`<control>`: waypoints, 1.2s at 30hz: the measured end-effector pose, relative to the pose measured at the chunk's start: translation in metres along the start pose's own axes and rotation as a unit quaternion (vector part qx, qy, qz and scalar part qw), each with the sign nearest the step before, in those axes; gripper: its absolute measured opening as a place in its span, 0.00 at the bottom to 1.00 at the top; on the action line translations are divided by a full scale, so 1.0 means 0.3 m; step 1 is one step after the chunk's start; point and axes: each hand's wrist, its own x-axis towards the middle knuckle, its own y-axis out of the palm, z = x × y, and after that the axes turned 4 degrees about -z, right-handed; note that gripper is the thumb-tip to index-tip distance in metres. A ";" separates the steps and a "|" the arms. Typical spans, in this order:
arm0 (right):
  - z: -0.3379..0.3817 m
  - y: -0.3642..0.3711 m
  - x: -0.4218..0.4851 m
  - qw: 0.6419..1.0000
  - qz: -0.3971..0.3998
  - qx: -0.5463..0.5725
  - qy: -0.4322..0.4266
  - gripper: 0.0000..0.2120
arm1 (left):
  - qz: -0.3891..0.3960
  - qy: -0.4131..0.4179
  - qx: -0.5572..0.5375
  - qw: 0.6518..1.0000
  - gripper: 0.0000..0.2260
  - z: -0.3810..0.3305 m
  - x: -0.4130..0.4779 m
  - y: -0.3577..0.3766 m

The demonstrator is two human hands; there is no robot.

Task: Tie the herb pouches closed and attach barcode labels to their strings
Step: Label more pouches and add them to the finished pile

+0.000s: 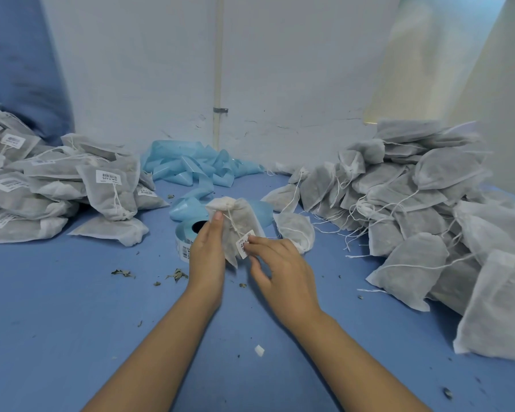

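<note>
My left hand (206,254) holds a white herb pouch (235,218) upright above the blue table, thumb against its gathered neck. The pouch's string runs down from the knot to a small barcode label (245,244). My right hand (275,260) pinches that label between thumb and fingertips at the pouch's front. Behind the pouch, a roll of barcode labels (188,237) stands on the table, partly hidden by my left hand.
A pile of labelled pouches (72,185) lies at the left. A bigger pile of unlabelled pouches with loose strings (414,209) fills the right. Spent blue backing tape (197,168) is heaped by the wall. One pouch (298,233) lies just right of my hands. Herb crumbs dot the table.
</note>
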 end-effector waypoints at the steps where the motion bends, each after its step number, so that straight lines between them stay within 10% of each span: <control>1: 0.000 0.000 0.000 1.000 -0.004 0.002 -0.004 0.10 | 0.002 -0.005 -0.006 1.000 0.17 -0.001 -0.001 -0.001; 6: -0.003 -0.004 0.002 0.999 0.022 0.021 0.017 0.16 | 0.074 -0.002 -0.011 0.997 0.05 -0.001 -0.011 0.000; 21: -0.006 -0.014 0.013 0.983 0.132 0.107 0.066 0.24 | 0.114 0.000 -0.035 0.993 0.16 0.001 0.005 -0.006; 36: -0.027 -0.004 0.009 0.966 0.084 0.152 0.192 0.20 | -0.083 0.010 0.032 0.996 0.03 -0.104 0.051 -0.032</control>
